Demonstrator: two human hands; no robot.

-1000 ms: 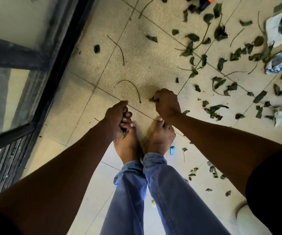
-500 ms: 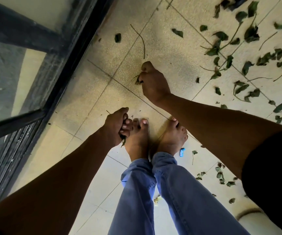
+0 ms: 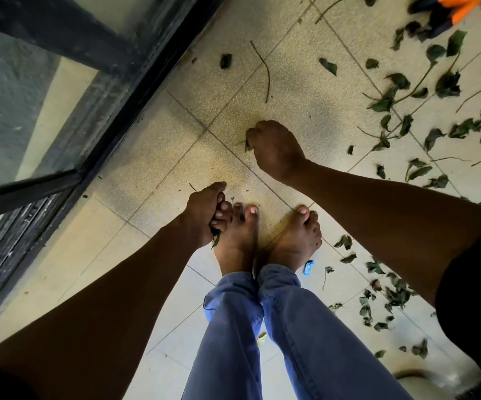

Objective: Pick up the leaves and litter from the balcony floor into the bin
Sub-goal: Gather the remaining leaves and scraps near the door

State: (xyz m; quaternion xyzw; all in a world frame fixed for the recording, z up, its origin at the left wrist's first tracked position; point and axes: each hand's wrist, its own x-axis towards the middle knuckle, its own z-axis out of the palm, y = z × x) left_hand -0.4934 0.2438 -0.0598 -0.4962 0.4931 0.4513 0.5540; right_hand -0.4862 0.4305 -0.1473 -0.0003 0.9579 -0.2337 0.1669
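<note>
My left hand (image 3: 206, 213) hangs above my left foot, fingers curled round a bunch of dark green leaves whose tips poke out below the fist. My right hand (image 3: 277, 150) is lower and further forward, gripping leaves (image 3: 247, 144) that show at its thumb side. A thin curved twig (image 3: 264, 69) and a single leaf (image 3: 225, 60) lie on the tiled floor ahead of it. Several green leaves and stems (image 3: 424, 90) are scattered to the right. A small blue wrapper (image 3: 308, 267) lies beside my right foot.
A dark metal railing with glass (image 3: 97, 111) runs along the left edge of the floor. A pale curved rim (image 3: 415, 376) shows at the bottom right. An orange and dark object (image 3: 453, 7) lies at the top right. My bare feet stand mid-frame.
My right hand has closed on leaves and the curved stem from the floor and drawn back a little. The left hand has kept its bunch and barely moved. The view shifted left.
</note>
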